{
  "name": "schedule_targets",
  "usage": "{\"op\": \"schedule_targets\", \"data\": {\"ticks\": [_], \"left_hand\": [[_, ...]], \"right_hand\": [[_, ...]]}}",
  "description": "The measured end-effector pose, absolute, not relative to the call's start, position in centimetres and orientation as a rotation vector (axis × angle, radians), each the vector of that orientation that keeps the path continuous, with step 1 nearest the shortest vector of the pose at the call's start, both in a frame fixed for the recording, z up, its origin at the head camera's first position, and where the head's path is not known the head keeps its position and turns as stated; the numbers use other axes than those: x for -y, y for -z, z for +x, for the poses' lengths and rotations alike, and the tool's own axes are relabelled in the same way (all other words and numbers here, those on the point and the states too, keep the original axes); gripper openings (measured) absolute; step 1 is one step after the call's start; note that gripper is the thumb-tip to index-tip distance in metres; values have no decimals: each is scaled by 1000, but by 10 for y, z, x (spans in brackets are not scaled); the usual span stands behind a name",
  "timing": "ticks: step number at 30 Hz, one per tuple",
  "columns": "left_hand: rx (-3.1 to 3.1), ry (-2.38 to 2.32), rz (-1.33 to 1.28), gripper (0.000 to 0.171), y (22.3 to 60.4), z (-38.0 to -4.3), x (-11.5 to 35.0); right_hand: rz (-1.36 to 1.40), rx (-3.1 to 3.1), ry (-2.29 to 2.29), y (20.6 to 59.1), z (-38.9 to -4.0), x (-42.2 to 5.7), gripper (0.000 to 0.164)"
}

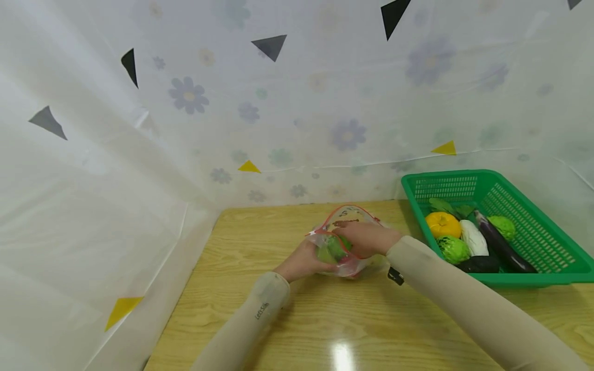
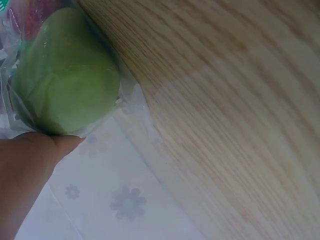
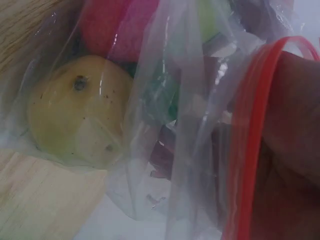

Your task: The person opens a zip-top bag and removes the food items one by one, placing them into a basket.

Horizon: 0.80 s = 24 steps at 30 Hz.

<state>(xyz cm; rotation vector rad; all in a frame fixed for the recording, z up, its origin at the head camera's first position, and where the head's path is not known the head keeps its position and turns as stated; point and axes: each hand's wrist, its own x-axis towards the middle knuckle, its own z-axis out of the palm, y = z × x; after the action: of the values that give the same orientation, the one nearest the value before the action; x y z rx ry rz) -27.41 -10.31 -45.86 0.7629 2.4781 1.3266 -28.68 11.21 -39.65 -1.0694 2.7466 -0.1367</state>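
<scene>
A clear zip bag with a red zip edge stands upright on the table, its mouth open. My left hand holds it from the left outside, the thumb against a green pear-shaped fruit within. My right hand reaches over the red edge into the mouth. Some green shows just under its fingers, but the plastic and the hand hide whether they grip it. Through the plastic in the right wrist view are a yellow speckled fruit and a pink round one.
A green plastic basket at the right holds an orange pumpkin, an eggplant, a white vegetable, green round vegetables and a dark piece. The wooden table meets flower-patterned white sheeting behind and at left.
</scene>
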Motion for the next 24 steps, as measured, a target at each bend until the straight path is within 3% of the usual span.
{"op": "schedule_targets", "data": {"ticks": [16,24], "left_hand": [[-2512,-1258,769,90,460,-274,104],[-2524,-1238,794,84,461,-275,105]], "right_hand": [[-1062,-2792,28,405,-292,-104,66],[-1043,-2845,14,405,-293,-102,50]]}}
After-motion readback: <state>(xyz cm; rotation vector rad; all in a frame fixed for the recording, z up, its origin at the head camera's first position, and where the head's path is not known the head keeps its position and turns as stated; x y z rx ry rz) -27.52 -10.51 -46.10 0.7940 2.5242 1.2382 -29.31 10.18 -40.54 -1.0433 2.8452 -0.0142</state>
